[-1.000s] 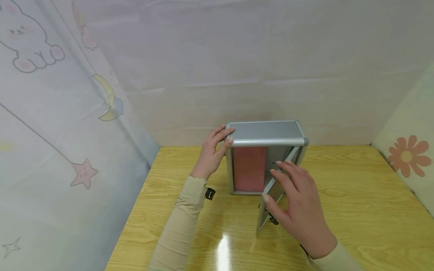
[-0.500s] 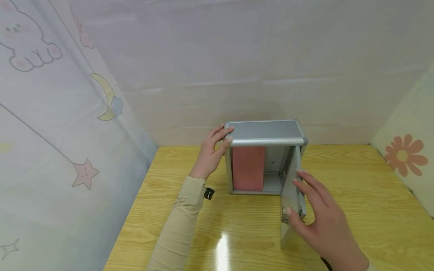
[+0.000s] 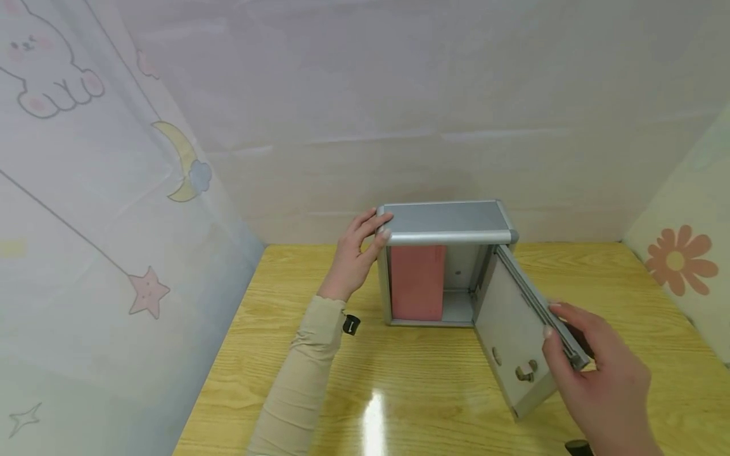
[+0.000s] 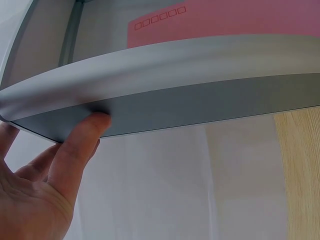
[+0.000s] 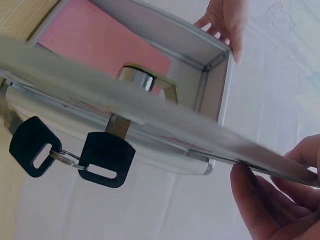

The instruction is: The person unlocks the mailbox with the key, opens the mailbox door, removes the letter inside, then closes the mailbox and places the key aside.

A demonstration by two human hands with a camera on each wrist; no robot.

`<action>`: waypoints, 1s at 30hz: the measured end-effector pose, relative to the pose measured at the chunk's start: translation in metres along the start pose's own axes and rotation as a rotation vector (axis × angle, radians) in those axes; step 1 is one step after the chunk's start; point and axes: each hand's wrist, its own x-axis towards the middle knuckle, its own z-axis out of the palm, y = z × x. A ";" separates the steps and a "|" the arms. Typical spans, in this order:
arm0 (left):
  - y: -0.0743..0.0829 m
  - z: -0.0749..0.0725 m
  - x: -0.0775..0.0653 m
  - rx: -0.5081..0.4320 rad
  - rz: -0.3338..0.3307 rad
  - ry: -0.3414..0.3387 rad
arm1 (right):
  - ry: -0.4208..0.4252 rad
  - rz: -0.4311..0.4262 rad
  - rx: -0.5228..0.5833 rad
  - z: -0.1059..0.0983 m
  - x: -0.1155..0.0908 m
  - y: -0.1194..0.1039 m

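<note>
Hands on a small grey metal lockbox (image 3: pixel 447 225) with its door (image 3: pixel 516 329) swung wide.
Right hand (image 3: pixel 599 373) pinches the door's free edge, right of the opening; left hand (image 3: pixel 356 256) grips the box's top-left corner.

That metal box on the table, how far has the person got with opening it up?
The door of the metal box stands wide open, with a key in its lock, and a pink envelope shows inside. The right hand grips the door's free edge while the left hand holds the box's top corner. The envelope sits inside untouched.
</note>
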 end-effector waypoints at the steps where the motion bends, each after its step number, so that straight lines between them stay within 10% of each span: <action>1: 0.000 0.000 0.000 0.001 -0.003 0.000 | 0.014 0.002 -0.003 -0.002 0.000 0.002; 30: 0.000 0.001 0.000 -0.001 0.000 -0.011 | 0.089 0.061 -0.151 -0.022 0.025 0.042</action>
